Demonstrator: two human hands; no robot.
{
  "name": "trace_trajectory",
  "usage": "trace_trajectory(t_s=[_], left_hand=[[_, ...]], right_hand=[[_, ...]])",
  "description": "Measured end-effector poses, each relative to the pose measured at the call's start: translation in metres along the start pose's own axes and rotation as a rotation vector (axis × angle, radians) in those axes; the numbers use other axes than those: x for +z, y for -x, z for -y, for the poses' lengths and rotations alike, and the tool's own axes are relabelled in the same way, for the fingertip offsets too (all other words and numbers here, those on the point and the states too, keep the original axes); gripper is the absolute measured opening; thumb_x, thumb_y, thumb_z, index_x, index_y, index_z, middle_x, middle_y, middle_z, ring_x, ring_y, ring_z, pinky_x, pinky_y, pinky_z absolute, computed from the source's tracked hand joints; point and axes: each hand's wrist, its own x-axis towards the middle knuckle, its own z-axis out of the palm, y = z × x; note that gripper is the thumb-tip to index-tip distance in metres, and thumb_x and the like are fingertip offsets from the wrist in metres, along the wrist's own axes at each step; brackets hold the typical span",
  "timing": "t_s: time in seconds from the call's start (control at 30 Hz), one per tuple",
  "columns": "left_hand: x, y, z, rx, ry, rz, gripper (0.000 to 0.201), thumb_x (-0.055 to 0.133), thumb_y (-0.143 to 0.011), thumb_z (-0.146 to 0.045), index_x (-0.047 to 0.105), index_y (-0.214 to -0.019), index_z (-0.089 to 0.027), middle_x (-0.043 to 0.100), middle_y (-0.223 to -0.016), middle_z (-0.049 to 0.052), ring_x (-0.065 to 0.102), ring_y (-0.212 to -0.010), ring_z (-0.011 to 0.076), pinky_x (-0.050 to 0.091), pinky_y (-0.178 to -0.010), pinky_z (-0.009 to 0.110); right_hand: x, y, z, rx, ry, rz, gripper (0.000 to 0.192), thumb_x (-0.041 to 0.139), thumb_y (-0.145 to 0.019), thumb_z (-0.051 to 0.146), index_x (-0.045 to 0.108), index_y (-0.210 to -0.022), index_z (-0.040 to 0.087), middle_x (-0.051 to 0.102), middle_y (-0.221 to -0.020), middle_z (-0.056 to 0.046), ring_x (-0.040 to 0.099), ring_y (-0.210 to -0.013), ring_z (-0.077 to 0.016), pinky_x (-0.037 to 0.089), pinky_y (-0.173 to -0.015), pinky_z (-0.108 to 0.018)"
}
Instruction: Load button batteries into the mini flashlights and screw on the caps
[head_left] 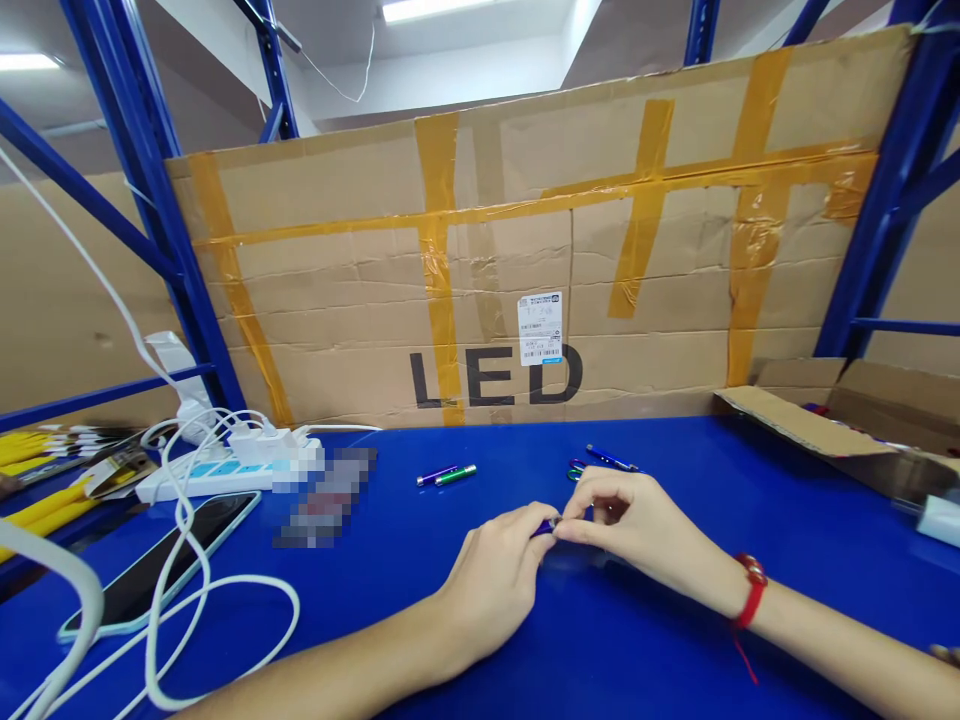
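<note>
Closing off the back of the blue tabletop (645, 640), a taped cardboard panel (337, 330) printed with "LED" stands between blue metal posts (187, 300). At the left, looping white cables (184, 520) run about a power strip (217, 478) and cross over a smartphone (169, 560), while yellow-handled brushes (52, 510) lie past the table's left side. An open cardboard box (802, 425) sits at the far right. Beyond the hands, a purple-blue tube (436, 476) and a green tube (455, 476) lie side by side; a slim blue tube (613, 458) rests just behind the right hand (637, 515), which partly hides the small pieces near it. Between the two sets of fingertips is a small dark-blue cylinder (545, 527), gripped by the left hand (495, 565) with its silvery end toward the right, where the right thumb and index finger pinch it. The left hand lies low, palm down, fingers curled; the right is arched, coming in from the right, a red bracelet (752, 592) around its wrist.
</note>
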Motion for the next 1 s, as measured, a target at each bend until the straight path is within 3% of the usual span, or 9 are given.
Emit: trace_trajectory(t_s=[0.13, 0.33, 0.6, 0.87, 1.0], left_hand=[[-0.001, -0.001, -0.001, 0.013, 0.059, -0.009, 0.016, 0.035, -0.092, -0.019, 0.051, -0.091, -0.022, 0.057, -0.078, -0.004, 0.051, -0.068, 0.0098, 0.035, -0.063, 0.019], [-0.001, -0.001, 0.0, 0.032, 0.037, 0.063, 0.016, 0.034, -0.092, -0.02, 0.05, -0.088, -0.021, 0.055, -0.075, -0.004, 0.049, -0.065, 0.0101, 0.034, -0.062, 0.02], [-0.003, 0.0, -0.002, 0.067, -0.068, 0.203, 0.015, 0.035, -0.091, -0.018, 0.05, -0.09, -0.021, 0.059, -0.082, -0.003, 0.054, -0.072, 0.0122, 0.035, -0.066, 0.021], [-0.005, 0.003, -0.002, 0.012, -0.015, 0.201, 0.011, 0.037, -0.09, -0.019, 0.044, -0.098, -0.023, 0.062, -0.092, -0.003, 0.058, -0.077, 0.0142, 0.037, -0.066, 0.022], [-0.005, 0.003, 0.0, -0.001, -0.019, 0.212, 0.007, 0.037, -0.09, -0.02, 0.043, -0.095, -0.022, 0.063, -0.09, -0.002, 0.059, -0.076, 0.0156, 0.037, -0.064, 0.023]], right_hand=[[-0.006, 0.0, -0.001, -0.258, 0.123, -0.057, 0.026, 0.069, -0.072, 0.044, 0.07, -0.076, 0.018, 0.059, -0.073, -0.003, 0.047, -0.053, -0.0083, 0.038, -0.049, -0.02], [-0.014, -0.001, -0.006, -0.506, 0.314, -0.062, 0.027, 0.059, -0.081, 0.044, 0.071, -0.078, 0.021, 0.059, -0.074, -0.002, 0.053, -0.06, -0.0086, 0.039, -0.056, -0.02], [-0.018, 0.004, 0.002, -0.647, 0.437, 0.009, 0.035, 0.049, -0.088, 0.043, 0.069, -0.069, 0.021, 0.059, -0.068, 0.001, 0.051, -0.053, -0.0043, 0.033, -0.049, -0.017], [-0.018, 0.008, 0.005, -0.805, 0.594, 0.007, 0.03, 0.043, -0.094, 0.027, 0.065, -0.076, 0.019, 0.057, -0.069, 0.001, 0.048, -0.051, -0.0062, 0.033, -0.051, -0.02], [-0.018, 0.008, 0.004, -0.797, 0.587, 0.045, 0.027, 0.044, -0.093, 0.025, 0.064, -0.076, 0.018, 0.058, -0.072, 0.001, 0.049, -0.052, -0.0067, 0.034, -0.051, -0.02]])
